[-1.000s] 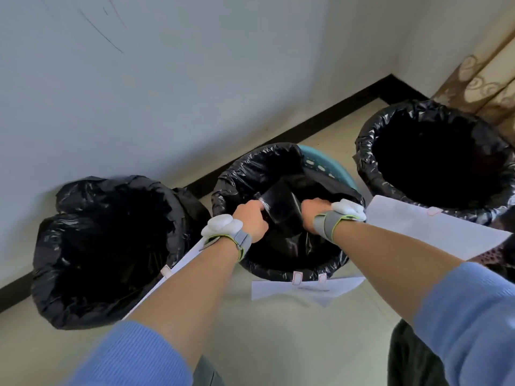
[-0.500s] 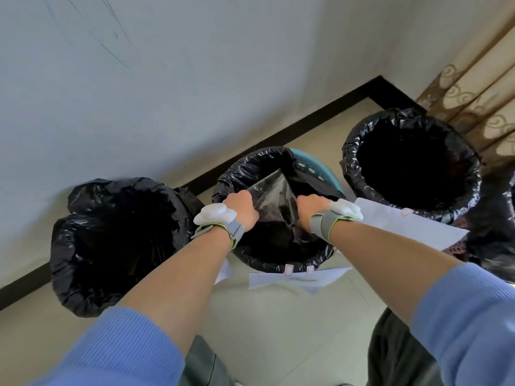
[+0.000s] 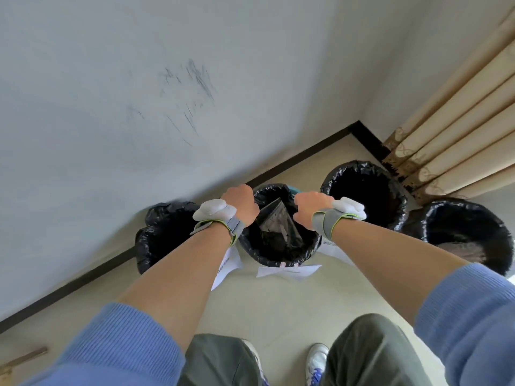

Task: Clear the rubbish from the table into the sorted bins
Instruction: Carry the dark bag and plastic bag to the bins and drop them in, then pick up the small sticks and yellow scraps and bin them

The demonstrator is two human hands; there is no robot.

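Note:
Several bins lined with black bags stand along the wall. Over the middle bin (image 3: pixel 278 256) hangs a clear plastic bag (image 3: pixel 274 221), stretched between my hands. My left hand (image 3: pixel 241 203) is shut on its left top corner and my right hand (image 3: pixel 310 206) is shut on its right top corner. The bag's lower part dips inside the bin's mouth. To the left stands another bin (image 3: pixel 164 232), partly behind my left forearm. Two more bins (image 3: pixel 365 190) (image 3: pixel 468 235) stand to the right.
White paper labels (image 3: pixel 288 271) hang from the bins' front rims. A grey scuffed wall with a black skirting (image 3: pixel 301 157) runs behind the bins. A beige curtain (image 3: pixel 457 129) hangs at the right. My legs and white shoes (image 3: pixel 316 360) are below.
My hands have lifted higher above the middle bin with the clear bag between them. The view has pulled back and up, so the bins look smaller and a further bin shows at right.

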